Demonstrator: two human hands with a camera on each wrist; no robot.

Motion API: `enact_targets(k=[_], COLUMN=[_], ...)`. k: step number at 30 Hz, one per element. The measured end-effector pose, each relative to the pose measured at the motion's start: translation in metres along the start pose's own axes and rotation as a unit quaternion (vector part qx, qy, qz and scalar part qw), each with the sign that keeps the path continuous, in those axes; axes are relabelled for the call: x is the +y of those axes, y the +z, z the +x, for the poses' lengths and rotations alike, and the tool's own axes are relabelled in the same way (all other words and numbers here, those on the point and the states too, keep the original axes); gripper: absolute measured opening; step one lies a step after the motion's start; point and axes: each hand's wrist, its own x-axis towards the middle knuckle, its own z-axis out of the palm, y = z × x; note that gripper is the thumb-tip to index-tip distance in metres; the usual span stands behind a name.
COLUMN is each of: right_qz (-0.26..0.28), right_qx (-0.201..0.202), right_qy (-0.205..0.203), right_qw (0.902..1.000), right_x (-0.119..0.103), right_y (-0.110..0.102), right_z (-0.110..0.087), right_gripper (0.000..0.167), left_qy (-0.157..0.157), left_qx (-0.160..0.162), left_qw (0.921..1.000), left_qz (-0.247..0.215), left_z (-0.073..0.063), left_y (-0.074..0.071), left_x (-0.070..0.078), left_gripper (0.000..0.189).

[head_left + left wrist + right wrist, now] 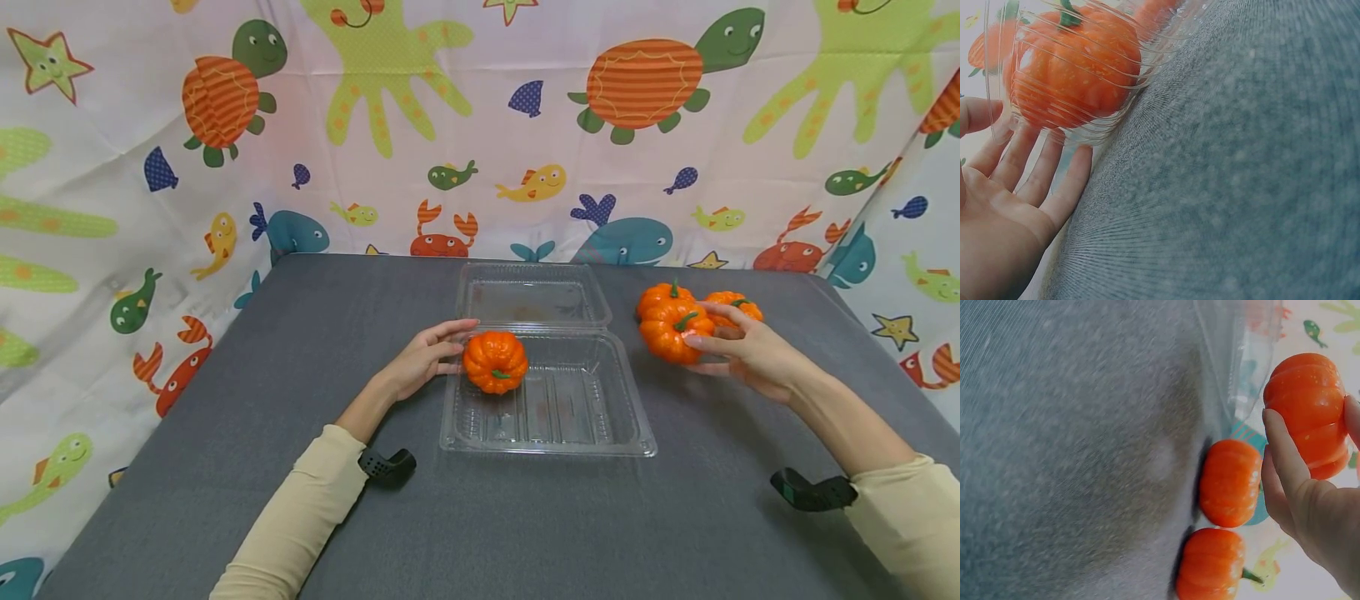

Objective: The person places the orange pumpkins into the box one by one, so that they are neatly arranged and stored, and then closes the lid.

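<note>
My right hand (750,354) holds a small orange pumpkin (670,332) with a green stem, fingers and thumb on its sides. In the right wrist view this held pumpkin (1307,412) is above the grey tabletop. Two similar pumpkins, one behind it (660,293) and one beside my fingers (738,305), sit on the table. A clear plastic clamshell box (577,400) lies with its lid folded back, and one pumpkin (495,363) sits at its left side. My left hand (423,358) touches the box's left wall with fairly straight fingers, the thumb near the rim (997,125).
The box's clear lid (532,296) lies flat toward the back of the grey table (555,525). A white curtain (450,183) printed with sea animals hangs along the back and sides. Dark bands (813,492) with cameras sit on both wrists.
</note>
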Motion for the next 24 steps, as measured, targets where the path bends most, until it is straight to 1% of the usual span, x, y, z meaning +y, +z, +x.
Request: enact_targets(k=[13, 19, 24], right_qz=[-0.020, -0.045, -0.049], right_qx=[-0.008, -0.015, -0.021], right_qy=[-0.021, -0.039, -0.045], right_qw=[0.9995, 0.9981, 0.9976], right_x=[-0.014, -0.018, -0.023], right_y=[0.022, 0.036, 0.044], right_z=[-0.008, -0.011, -0.012], right_gripper=[0.079, 0.075, 0.075], left_qy=[-0.001, -0.002, 0.000], left_qx=[0.001, 0.000, -0.001], left_qw=[1.0000, 1.0000, 1.0000], left_qz=[0.000, -0.002, 0.000], left_z=[0.000, 0.000, 0.000], left_y=[0.001, 0.000, 0.000], left_x=[0.000, 0.000, -0.001], left_gripper=[0.048, 0.048, 0.048])
